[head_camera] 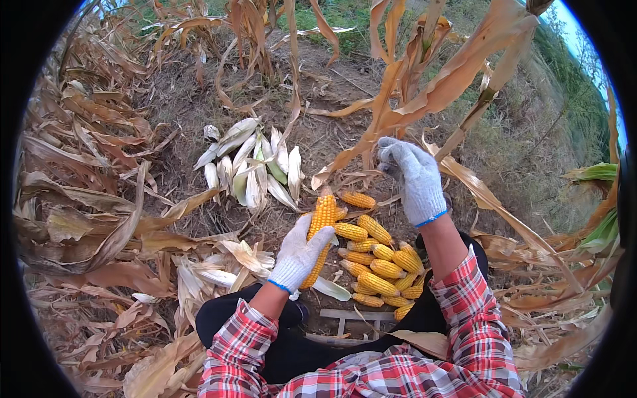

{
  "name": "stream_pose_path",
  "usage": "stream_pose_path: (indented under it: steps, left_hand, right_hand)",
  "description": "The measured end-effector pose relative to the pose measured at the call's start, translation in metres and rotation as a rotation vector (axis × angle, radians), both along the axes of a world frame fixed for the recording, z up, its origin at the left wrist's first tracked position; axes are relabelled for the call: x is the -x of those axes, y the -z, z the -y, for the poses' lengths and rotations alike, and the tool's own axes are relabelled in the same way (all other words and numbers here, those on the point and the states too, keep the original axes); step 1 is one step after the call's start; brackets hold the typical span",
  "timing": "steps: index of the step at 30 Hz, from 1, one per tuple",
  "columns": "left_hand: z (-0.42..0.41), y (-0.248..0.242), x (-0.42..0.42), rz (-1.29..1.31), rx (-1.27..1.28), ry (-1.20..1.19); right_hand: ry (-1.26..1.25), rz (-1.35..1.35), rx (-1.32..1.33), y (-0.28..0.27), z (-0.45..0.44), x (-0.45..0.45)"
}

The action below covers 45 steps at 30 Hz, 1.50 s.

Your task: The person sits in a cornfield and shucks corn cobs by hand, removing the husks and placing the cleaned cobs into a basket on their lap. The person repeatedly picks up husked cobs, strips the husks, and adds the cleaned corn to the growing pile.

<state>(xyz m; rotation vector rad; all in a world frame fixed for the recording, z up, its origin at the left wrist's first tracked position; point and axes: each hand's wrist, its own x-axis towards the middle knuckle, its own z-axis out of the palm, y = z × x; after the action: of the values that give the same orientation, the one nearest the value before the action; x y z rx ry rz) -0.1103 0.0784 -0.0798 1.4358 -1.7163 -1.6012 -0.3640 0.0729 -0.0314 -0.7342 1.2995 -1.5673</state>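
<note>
My left hand [301, 248], in a white knit glove with a blue cuff edge, grips a husked yellow corn cob [323, 214] tilted with its tip away from me. My right hand [412, 174], gloved alike, is raised beside a dry corn leaf [380, 124]. Its fingers are bent, and nothing shows clearly in them; the fingertips are partly hidden. Below it, a pile of husked yellow cobs [383, 268] lies on the soil between my legs. Farther off to the left is a heap of corn ears in pale husks [249, 164].
Torn husks [249, 258] lie left of my left hand. Standing dry corn stalks [468, 119] rise at the upper right, close to my right hand. Dry leaves [94, 219] cover the ground on the left. A slatted frame [356, 314] sits low between my legs.
</note>
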Motion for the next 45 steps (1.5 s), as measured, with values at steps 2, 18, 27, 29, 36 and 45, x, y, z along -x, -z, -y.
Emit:
stream_pose_path:
  steps: [2,18,27,29,36,45]
  left_hand:
    - [-0.001,-0.001,0.003,-0.224,-0.235,-0.068]
    - [0.012,0.005,0.01,-0.639,-0.338,-0.516]
    - [0.071,-0.084,-0.073,-1.031,-0.073,-0.737]
    - [0.075,-0.088,-0.086,-1.126,-0.072,-0.684]
    - [0.077,-0.082,-0.086,-1.149,-0.108,-0.708]
    - [0.075,-0.074,-0.074,-1.139,-0.308,-0.759]
  right_hand:
    - [0.045,-0.429,-0.157,0.019,0.004,0.011]
    - [-0.502,0.027,-0.21,0.054,-0.023,-0.059]
    - [-0.686,-1.171,-0.63,0.1,-0.048,0.001]
    - [-0.935,-1.333,-0.758,0.136,-0.077,-0.001]
    - [-1.464,-1.391,-1.004,0.201,-0.139,0.006]
    - [-0.673,-1.447,-0.681,0.222,-0.055,-0.035]
